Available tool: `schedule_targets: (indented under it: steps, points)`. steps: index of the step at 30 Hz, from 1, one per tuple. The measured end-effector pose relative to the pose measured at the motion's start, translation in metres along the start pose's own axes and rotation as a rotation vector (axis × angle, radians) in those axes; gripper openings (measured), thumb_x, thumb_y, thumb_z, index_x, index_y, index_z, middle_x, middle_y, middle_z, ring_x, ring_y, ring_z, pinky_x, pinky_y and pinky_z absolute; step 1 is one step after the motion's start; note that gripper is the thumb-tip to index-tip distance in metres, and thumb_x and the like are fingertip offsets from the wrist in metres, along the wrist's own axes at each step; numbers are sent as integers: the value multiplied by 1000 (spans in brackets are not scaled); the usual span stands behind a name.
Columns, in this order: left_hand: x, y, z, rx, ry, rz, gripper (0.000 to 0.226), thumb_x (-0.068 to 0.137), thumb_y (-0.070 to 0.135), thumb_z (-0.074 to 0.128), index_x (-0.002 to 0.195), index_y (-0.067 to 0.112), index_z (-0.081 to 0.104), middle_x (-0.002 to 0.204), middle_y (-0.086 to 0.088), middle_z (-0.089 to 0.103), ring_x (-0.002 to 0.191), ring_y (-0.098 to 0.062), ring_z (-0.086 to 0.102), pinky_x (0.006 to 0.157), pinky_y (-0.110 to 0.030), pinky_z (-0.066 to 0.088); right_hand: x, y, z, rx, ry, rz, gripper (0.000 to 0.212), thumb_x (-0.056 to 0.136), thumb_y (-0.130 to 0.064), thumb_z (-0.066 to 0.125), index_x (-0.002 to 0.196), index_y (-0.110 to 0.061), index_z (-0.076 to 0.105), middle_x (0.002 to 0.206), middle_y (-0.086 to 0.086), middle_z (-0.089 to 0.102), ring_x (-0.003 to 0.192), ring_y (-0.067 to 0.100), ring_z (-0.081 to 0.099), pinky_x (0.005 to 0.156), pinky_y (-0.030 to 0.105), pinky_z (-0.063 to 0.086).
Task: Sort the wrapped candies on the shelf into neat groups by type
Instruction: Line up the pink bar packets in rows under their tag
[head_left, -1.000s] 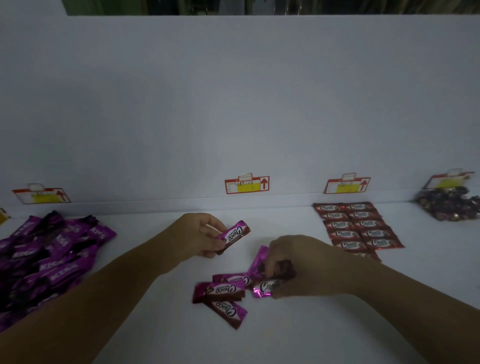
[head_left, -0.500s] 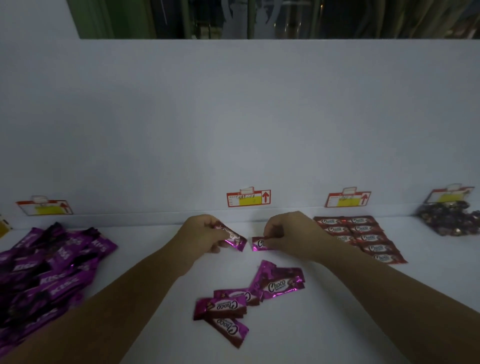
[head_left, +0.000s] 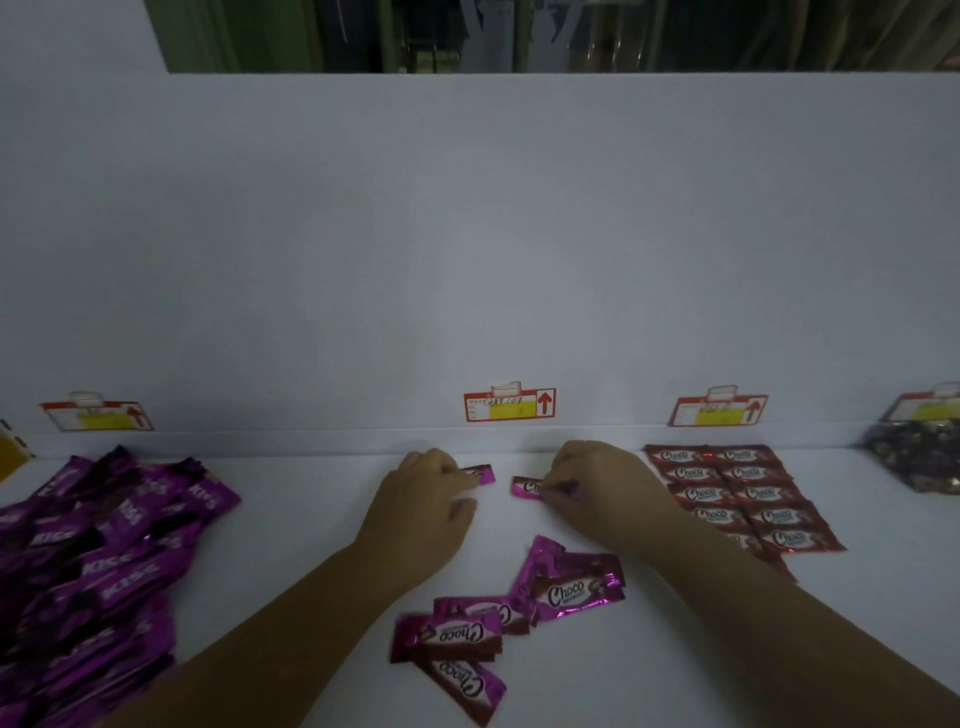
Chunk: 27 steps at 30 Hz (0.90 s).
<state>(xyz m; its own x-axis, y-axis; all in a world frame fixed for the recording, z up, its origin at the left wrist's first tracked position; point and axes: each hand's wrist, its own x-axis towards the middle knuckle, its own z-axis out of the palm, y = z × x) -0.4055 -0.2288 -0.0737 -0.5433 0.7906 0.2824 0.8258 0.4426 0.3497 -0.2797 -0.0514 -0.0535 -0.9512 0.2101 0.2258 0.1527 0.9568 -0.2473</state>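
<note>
Near the back wall (head_left: 467, 260), the left hand (head_left: 421, 509) pinches one pink candy (head_left: 483, 474); the right hand (head_left: 597, 488), it seems, pinches a second pink candy (head_left: 525, 487).

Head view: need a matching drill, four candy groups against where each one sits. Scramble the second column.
1. purple foil Kiss candies
2. red Choco sachets
3. loose magenta foil Choco candies
4. dark shiny wrapped candies

A. far right edge of view
B. neat two-column block beside the right hand
C. messy heap at the left
D. front centre, nearest the camera

Pairs: 1-C, 2-B, 3-D, 4-A
</note>
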Motion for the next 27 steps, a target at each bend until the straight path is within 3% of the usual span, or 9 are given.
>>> schedule_targets:
  steps: [6,11,27]
  points:
    - [7,-1,0,66,-105,16,43,95,37,41,136,27,44,131,6,44,120,-11,35,98,-29,29,3,5,9,17,22,7,29,93,-24,49,118,-22,65,113,-3,59,106,14,49,86,17,33]
    - [6,-4,6,118,-162,-9,49,95,44,33,143,33,28,147,10,27,135,-9,19,108,-32,15,6,7,15,-6,32,-9,33,93,-18,48,124,-16,60,125,1,55,114,18,46,99,24,35]
    - [4,-6,9,78,-116,0,48,95,47,31,142,36,29,149,14,26,135,-8,16,109,-32,12,9,5,20,20,-20,-39,41,93,-28,49,133,-19,50,135,-3,45,124,15,36,105,36,33]
